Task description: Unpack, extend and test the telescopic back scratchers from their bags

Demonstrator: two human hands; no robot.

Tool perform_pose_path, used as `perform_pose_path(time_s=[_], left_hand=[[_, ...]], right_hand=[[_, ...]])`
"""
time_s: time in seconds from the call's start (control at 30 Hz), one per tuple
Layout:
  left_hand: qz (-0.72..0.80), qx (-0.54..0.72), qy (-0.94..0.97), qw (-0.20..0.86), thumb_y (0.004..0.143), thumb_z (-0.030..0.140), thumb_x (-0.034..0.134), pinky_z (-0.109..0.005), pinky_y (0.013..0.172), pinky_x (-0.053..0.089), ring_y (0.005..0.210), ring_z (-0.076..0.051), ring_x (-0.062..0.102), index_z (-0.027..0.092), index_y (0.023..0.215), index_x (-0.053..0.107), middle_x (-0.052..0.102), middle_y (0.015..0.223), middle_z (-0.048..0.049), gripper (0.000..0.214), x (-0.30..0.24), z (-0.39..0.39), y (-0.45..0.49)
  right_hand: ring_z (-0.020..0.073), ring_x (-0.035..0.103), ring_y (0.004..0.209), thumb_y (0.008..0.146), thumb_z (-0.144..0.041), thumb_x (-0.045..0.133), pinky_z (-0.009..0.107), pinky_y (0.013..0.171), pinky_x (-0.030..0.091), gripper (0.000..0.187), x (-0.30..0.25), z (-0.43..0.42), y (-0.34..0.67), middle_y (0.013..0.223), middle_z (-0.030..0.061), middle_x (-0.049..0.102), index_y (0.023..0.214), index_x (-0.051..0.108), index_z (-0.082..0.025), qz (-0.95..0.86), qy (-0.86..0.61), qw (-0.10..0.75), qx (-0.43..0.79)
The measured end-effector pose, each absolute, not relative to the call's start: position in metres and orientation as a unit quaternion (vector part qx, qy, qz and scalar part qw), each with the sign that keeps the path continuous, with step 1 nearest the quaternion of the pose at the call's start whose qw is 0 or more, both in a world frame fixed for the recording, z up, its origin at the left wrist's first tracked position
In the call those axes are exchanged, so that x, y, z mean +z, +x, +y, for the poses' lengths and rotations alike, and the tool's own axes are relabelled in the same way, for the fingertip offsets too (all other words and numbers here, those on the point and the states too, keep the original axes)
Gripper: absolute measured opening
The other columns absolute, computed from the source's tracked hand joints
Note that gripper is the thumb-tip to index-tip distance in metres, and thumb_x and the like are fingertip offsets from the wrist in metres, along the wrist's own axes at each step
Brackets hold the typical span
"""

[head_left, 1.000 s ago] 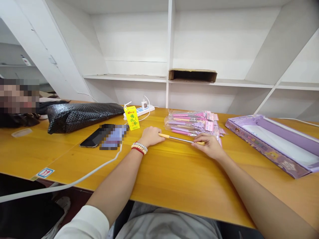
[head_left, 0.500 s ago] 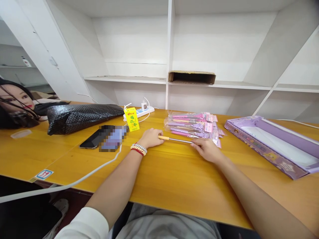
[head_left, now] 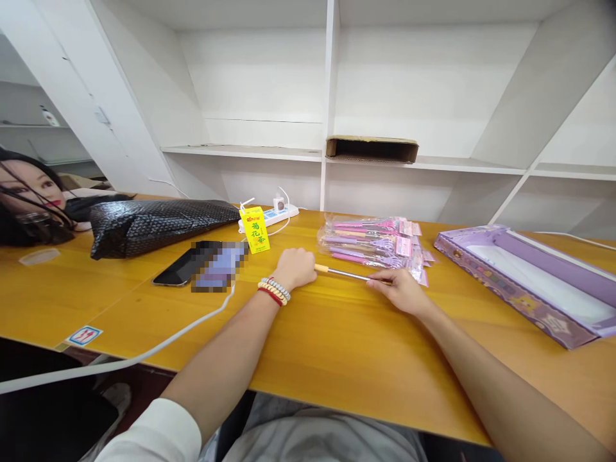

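A slim back scratcher [head_left: 349, 275] with a yellow handle and a thin metal shaft stretches level between my hands, just above the table. My left hand [head_left: 297, 268] is closed in a fist around the handle's end, knuckles up, with beaded bracelets and a red cord at the wrist. The shaft's other end is pinched by my right hand [head_left: 398, 290], which hides the head. Right behind it lies a pile of bagged back scratchers [head_left: 366, 241] in pink and purple, some with claw-shaped heads and pink cards.
To the right lies an open purple tray box [head_left: 510, 289]. On the left are a yellow drink carton [head_left: 256, 231], a black phone [head_left: 178, 264], a white cable [head_left: 183, 338], a power strip [head_left: 274, 217], a black bubble-wrap parcel [head_left: 158, 226] and a mannequin head [head_left: 31, 192]. Shelves with a cardboard box [head_left: 371, 150] stand behind.
My left fist has turned over and shifted slightly right, covering the handle's end differently. My right hand keeps its pinch, almost in place.
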State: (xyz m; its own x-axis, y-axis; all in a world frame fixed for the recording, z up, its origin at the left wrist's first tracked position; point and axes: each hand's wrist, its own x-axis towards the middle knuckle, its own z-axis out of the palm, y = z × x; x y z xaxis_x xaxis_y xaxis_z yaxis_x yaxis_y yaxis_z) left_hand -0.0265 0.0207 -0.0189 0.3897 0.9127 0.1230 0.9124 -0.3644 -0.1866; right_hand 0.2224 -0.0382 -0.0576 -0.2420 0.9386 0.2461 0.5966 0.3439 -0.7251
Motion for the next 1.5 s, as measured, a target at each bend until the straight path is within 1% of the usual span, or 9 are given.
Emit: perform_pose_path(time_s=[0.13, 0.37, 0.5, 0.7, 0.9, 1.07, 1.23, 1.4, 1.5], left_hand=[[-0.537, 0.013, -0.836, 0.115, 0.072, 0.026, 0.047, -0.036, 0.067, 0.044, 0.079, -0.028, 0.062, 0.013, 0.087, 0.069, 0.065, 0.080, -0.0162, 0.029, -0.018, 0.017, -0.018], [-0.531, 0.008, -0.840, 0.112, 0.072, 0.024, 0.049, -0.034, 0.067, 0.044, 0.077, -0.026, 0.063, 0.013, 0.084, 0.069, 0.065, 0.078, -0.0155, 0.026, -0.016, 0.005, -0.004], [-0.519, 0.000, -0.847, 0.116, 0.072, 0.023, 0.048, -0.035, 0.065, 0.043, 0.075, -0.027, 0.063, 0.014, 0.082, 0.069, 0.065, 0.075, -0.0153, 0.025, -0.016, 0.000, 0.000], [-0.482, -0.008, -0.868, 0.121, 0.075, 0.029, 0.046, -0.034, 0.065, 0.042, 0.075, -0.026, 0.062, 0.014, 0.079, 0.068, 0.065, 0.076, -0.0141, 0.027, -0.021, 0.003, -0.004], [-0.481, -0.073, -0.867, 0.106, 0.074, 0.030, 0.047, -0.032, 0.068, 0.041, 0.078, -0.023, 0.061, 0.021, 0.081, 0.066, 0.067, 0.080, -0.0067, 0.022, -0.021, 0.018, -0.022], [-0.510, -0.015, -0.855, 0.091, 0.074, 0.028, 0.044, -0.034, 0.068, 0.042, 0.076, -0.025, 0.061, 0.019, 0.083, 0.068, 0.065, 0.078, -0.0111, 0.028, -0.028, 0.026, -0.026], [-0.501, 0.014, -0.860, 0.096, 0.072, 0.027, 0.044, -0.036, 0.069, 0.042, 0.080, -0.027, 0.061, 0.015, 0.082, 0.069, 0.065, 0.080, -0.0148, 0.029, -0.030, 0.024, -0.021], [-0.490, 0.024, -0.866, 0.095, 0.071, 0.025, 0.046, -0.035, 0.070, 0.043, 0.081, -0.027, 0.062, 0.014, 0.084, 0.068, 0.065, 0.082, -0.0155, 0.028, -0.024, 0.021, -0.019], [-0.484, 0.023, -0.869, 0.102, 0.072, 0.025, 0.046, -0.036, 0.071, 0.043, 0.082, -0.027, 0.062, 0.014, 0.086, 0.069, 0.065, 0.082, -0.0158, 0.029, -0.021, 0.019, -0.016]], right_hand=[[0.0219, 0.062, 0.081, 0.077, -0.040, 0.055, 0.030, 0.072, 0.047, 0.029, -0.058, -0.042, 0.211, 0.089, 0.0044, 0.069, 0.085, 0.071, -0.017, -0.720, -0.521, 0.347, 0.300], [0.0149, 0.054, 0.061, 0.074, -0.039, 0.057, 0.025, 0.058, 0.041, 0.028, -0.059, -0.042, 0.204, 0.067, 0.0027, 0.065, 0.075, 0.070, -0.015, -0.691, -0.537, 0.359, 0.323], [0.0138, 0.052, 0.059, 0.073, -0.040, 0.059, 0.024, 0.055, 0.039, 0.029, -0.058, -0.042, 0.202, 0.066, 0.0025, 0.064, 0.079, 0.071, -0.014, -0.681, -0.536, 0.365, 0.341], [0.0176, 0.059, 0.072, 0.076, -0.039, 0.056, 0.026, 0.066, 0.044, 0.028, -0.059, -0.042, 0.206, 0.081, 0.0036, 0.068, 0.084, 0.069, -0.015, -0.724, -0.510, 0.334, 0.324], [0.0199, 0.060, 0.080, 0.079, -0.039, 0.052, 0.029, 0.074, 0.044, 0.027, -0.056, -0.039, 0.214, 0.088, 0.0045, 0.068, 0.086, 0.067, -0.017, -0.753, -0.513, 0.325, 0.251], [0.0189, 0.060, 0.078, 0.081, -0.040, 0.051, 0.028, 0.073, 0.043, 0.029, -0.055, -0.041, 0.215, 0.086, 0.0037, 0.068, 0.085, 0.069, -0.018, -0.760, -0.517, 0.311, 0.240], [0.0140, 0.052, 0.063, 0.082, -0.042, 0.048, 0.025, 0.059, 0.039, 0.033, -0.056, -0.046, 0.212, 0.071, 0.0003, 0.063, 0.083, 0.069, -0.016, -0.757, -0.516, 0.289, 0.277], [0.0100, 0.037, 0.053, 0.081, -0.044, 0.046, 0.023, 0.051, 0.030, 0.036, -0.054, -0.047, 0.210, 0.057, -0.0020, 0.047, 0.070, 0.065, -0.015, -0.753, -0.507, 0.292, 0.301], [0.0096, 0.033, 0.052, 0.079, -0.046, 0.047, 0.024, 0.049, 0.027, 0.037, -0.053, -0.046, 0.210, 0.055, -0.0022, 0.042, 0.066, 0.063, -0.015, -0.746, -0.514, 0.299, 0.300]])
